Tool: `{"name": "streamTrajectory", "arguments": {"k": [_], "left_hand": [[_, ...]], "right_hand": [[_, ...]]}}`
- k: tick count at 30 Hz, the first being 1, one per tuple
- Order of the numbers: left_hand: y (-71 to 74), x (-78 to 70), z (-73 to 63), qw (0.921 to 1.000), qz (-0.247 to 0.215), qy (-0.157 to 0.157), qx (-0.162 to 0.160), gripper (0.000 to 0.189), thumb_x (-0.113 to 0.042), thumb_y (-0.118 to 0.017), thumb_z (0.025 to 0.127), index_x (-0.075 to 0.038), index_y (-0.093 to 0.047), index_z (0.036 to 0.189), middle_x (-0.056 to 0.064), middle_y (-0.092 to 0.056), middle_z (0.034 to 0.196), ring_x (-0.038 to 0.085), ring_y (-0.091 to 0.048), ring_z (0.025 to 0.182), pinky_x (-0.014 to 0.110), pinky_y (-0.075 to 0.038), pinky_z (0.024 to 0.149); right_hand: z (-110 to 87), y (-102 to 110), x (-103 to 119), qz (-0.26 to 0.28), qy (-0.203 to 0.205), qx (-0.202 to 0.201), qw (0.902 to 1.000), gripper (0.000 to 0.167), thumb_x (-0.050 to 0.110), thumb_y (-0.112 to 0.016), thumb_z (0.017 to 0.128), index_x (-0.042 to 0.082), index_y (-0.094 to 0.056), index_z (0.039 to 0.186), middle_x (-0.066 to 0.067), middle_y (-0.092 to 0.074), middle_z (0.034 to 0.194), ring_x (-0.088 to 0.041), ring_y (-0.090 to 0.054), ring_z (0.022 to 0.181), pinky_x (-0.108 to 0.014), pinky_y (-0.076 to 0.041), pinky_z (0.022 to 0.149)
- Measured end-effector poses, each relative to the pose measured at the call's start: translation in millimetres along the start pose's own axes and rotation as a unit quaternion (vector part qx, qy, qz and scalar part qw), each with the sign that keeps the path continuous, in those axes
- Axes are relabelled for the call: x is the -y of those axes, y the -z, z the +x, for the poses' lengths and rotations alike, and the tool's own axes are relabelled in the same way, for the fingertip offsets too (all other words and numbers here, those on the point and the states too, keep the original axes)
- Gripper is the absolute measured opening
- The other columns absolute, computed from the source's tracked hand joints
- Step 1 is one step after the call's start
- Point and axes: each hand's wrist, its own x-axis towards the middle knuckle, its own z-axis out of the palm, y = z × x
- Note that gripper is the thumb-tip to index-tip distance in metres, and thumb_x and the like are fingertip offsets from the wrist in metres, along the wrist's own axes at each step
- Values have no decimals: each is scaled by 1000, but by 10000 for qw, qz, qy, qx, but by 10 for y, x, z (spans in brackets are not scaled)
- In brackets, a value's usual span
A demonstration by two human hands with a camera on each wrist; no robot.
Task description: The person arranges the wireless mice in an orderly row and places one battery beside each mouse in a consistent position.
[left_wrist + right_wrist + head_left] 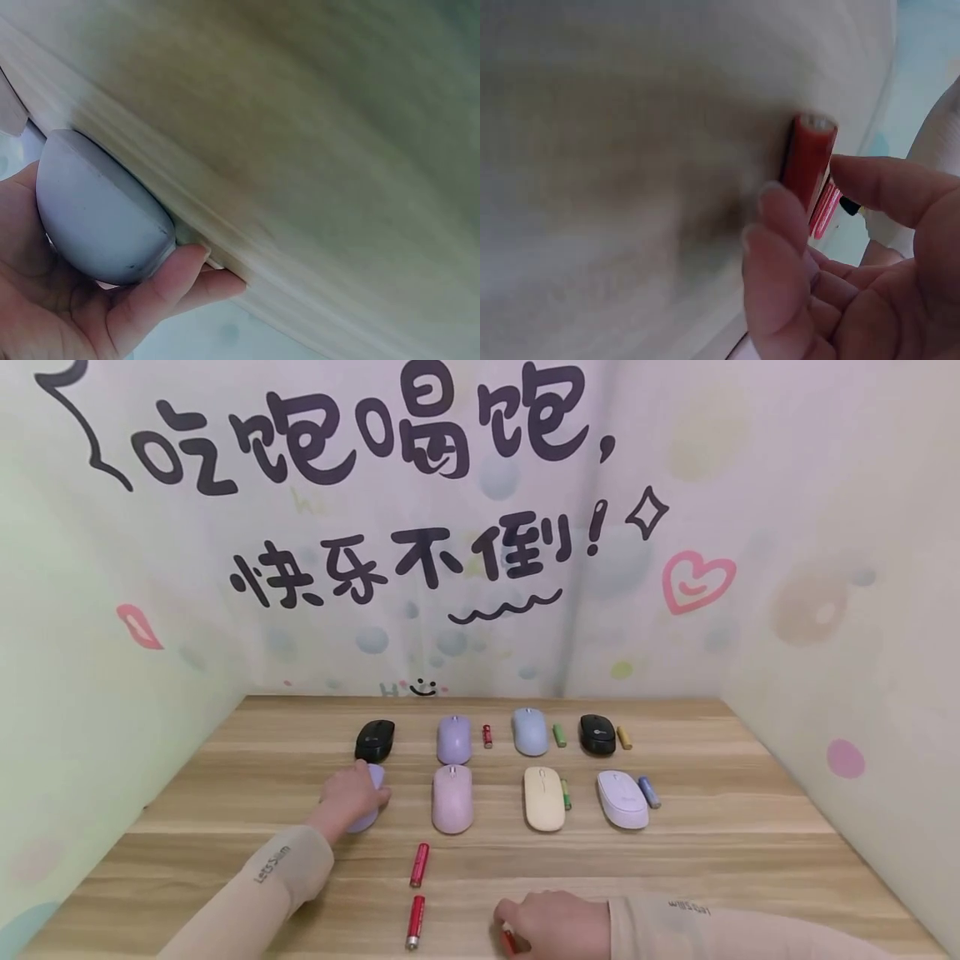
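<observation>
On the left of the table, my left hand (347, 797) grips a lavender mouse (365, 821). The left wrist view shows the thumb and fingers curled round the sides of that mouse (105, 210), which sits against the wood. Near the front edge my right hand (558, 927) pinches a red battery (808, 157) between thumb and fingertips; its lower part is hidden behind the fingers. Two more red batteries, an upper one (420, 865) and a lower one (416, 922), lie between the hands.
Behind my left hand is a black mouse (374, 741). A purple mouse (454, 740), pink mouse (452, 799), blue mouse (530, 732), cream mouse (543, 799), second black mouse (597, 735) and white mouse (622, 799) stand in two rows. Most have a battery beside them.
</observation>
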Motion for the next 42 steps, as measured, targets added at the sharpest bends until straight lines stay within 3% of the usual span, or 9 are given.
{"name": "streamTrajectory", "arguments": {"k": [4, 10, 16, 23, 26, 29, 33, 35, 42], "left_hand": [[12, 12, 3, 10000, 54, -6, -10, 59, -36, -61, 80, 11, -44, 111, 23, -57, 86, 30, -55, 71, 39, -48, 58], [12, 16, -9, 10000, 34, -83, -11, 59, -36, -60, 81, 12, -44, 111, 24, -57, 87, 31, -55, 72, 39, -47, 58], [1, 26, 4, 10000, -15, -50, 11, 59, -36, -60, 81, 11, -44, 112, 23, -57, 87, 30, -55, 71, 38, -47, 57], [-7, 18, 34, 9999, 84, -17, 71, 61, -38, -59, 81, 11, -43, 115, 24, -57, 89, 31, -54, 72, 39, -47, 58], [-9, 13, 38, 9999, 94, -5, 89, 62, -39, -59, 82, 11, -42, 116, 24, -57, 89, 31, -54, 72, 39, -47, 58], [-10, 6, 38, 9999, 94, -3, 81, 61, -38, -59, 82, 10, -43, 116, 24, -57, 89, 30, -54, 72, 38, -47, 58], [-9, 2, 32, 9999, 105, -42, 43, 60, -38, -59, 81, 10, -44, 114, 24, -57, 88, 31, -54, 72, 39, -46, 58], [-6, 5, 26, 9999, 115, -59, 21, 60, -37, -60, 81, 11, -44, 114, 24, -57, 89, 31, -54, 72, 40, -46, 58], [4, 22, 24, 9999, 93, -69, 57, 60, -37, -60, 81, 11, -43, 114, 25, -57, 89, 31, -55, 72, 40, -47, 59]], "right_hand": [[-4, -48, 7, 214, -85, 30, 9997, 24, 32, -65, 83, 17, -58, 100, 12, -46, 60, -1, -42, 52, -17, -37, 50], [23, -105, 16, 475, 164, -186, 9986, 9, 16, -64, 82, 12, -56, 83, 13, -40, 55, 3, -37, 48, -13, -34, 47], [50, -112, 14, 486, 176, -145, 9986, 12, 17, -65, 82, 9, -60, 89, 12, -44, 56, 3, -41, 51, -13, -38, 50], [52, -78, 25, 538, 152, -92, 9984, 10, 13, -67, 79, 12, -57, 82, 12, -45, 58, 4, -44, 55, -12, -40, 56], [53, -27, 23, 638, 112, -128, 9978, 13, 9, -66, 77, 13, -54, 78, 13, -43, 55, 3, -40, 48, -13, -37, 49], [86, 88, -4, 1280, -95, -212, 9915, 16, 1, -61, 73, 12, -49, 75, 10, -43, 51, 1, -38, 40, -15, -34, 39], [235, 373, -102, 2105, -532, -560, 9745, 15, -2, -56, 76, 6, -53, 89, 2, -52, 54, -7, -44, 38, -20, -38, 36], [364, 538, -188, 2149, -692, -828, 9706, 20, 0, -56, 78, 2, -53, 98, -2, -56, 59, -10, -46, 40, -23, -42, 37], [941, 920, -571, 2116, -1327, -1509, 9565, 26, 5, -54, 83, -4, -51, 108, -4, -56, 60, -10, -47, 43, -22, -43, 39]]}}
